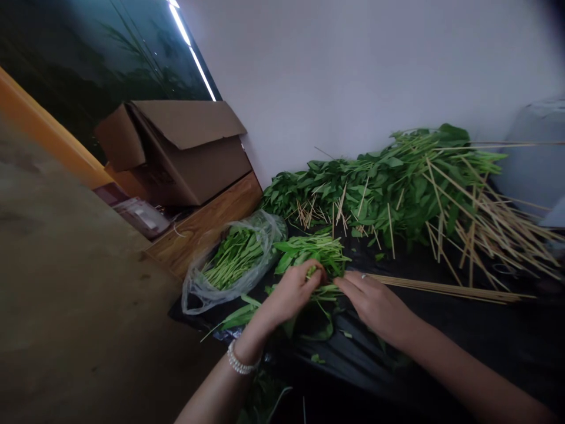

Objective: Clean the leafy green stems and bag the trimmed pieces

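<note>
My left hand (295, 291), with a beaded bracelet at the wrist, is closed, its fingertips curled around a bit of leafy greens. Close beside it, my right hand (379, 303) wears a ring and has its fingers pressed together at the same greens; what they pinch is hidden. Just beyond both hands lies a small pile of cut leafy greens (320, 248), stems pointing right. A bundle of thin wooden sticks (450, 287) runs rightward from behind my right hand; whether the hand touches it I cannot tell. Loose leaves (242, 315) lie left of and below the hands.
A clear plastic bag (265, 259) of greens stands at the left. Along the wall lies a long heap of greens (375, 176) with sticks (494, 218) scattered over its right end. Black sheeting (397, 359) covers the work surface. An open cardboard box (194, 165) sits at back left.
</note>
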`<state>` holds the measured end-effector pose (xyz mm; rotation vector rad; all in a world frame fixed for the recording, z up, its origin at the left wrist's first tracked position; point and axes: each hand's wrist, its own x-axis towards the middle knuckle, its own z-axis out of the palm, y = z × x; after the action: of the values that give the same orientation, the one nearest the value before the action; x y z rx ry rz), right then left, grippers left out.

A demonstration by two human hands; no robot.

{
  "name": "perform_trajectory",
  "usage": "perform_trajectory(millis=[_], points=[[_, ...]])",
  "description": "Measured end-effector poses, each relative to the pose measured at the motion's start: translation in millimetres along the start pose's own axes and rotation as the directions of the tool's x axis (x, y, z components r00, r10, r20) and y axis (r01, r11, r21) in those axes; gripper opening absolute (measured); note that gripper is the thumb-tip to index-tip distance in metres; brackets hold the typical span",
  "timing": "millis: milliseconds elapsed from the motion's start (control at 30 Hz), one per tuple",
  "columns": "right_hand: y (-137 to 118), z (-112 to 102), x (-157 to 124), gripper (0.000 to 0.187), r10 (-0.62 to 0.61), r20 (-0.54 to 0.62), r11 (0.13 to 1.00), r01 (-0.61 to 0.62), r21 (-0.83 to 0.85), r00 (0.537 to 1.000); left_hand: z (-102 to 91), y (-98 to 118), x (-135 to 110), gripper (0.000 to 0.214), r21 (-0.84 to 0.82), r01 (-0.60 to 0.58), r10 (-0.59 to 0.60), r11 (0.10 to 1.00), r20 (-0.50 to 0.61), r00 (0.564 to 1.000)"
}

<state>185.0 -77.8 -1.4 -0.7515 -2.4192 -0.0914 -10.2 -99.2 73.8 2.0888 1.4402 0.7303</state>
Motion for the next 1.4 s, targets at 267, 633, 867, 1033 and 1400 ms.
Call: perform_trajectory(millis=[267, 633, 867, 1033, 1400], points=[[0.5, -1.0, 0.9, 0.019, -0.059, -0.074, 0.986, 0.047, -0.161, 0.995, 14.3, 1.3, 0.3, 0.025, 0.219, -0.049, 0.009, 0.974, 0.18, 0.984], [-4.1, -3.6, 2.3, 0.024, 0.076, -0.221, 0.958, -0.01, 0.286, 0.972, 9.9, 7.5, -7.1, 0.03, -0.09, -0.016, 0.034, 0.996, 0.208, 0.978], [-15.7, -0.8, 2.1, 0.022, 0.07, -0.322, 0.944, 0.042, 0.328, 0.944, 35.4, -12.8, -13.3, 0.029, -0.774, 0.213, -0.097, 0.596, 0.195, 0.976], [-16.9, 4.5, -0.6, 0.024, 0.044, -0.198, 0.958, 0.015, 0.286, 0.979, 21.0, -5.8, -10.4, 0.025, -0.887, 0.172, -0.178, 0.428, 0.104, 0.979], [-15.7, 17.6, -4.2, 0.021, 0.014, 0.08, 0.99, -0.025, 0.14, 0.997, -141.9, 47.9, 25.1, 0.023, -0.257, -0.099, 0.025, 0.961, -0.277, 0.961]])
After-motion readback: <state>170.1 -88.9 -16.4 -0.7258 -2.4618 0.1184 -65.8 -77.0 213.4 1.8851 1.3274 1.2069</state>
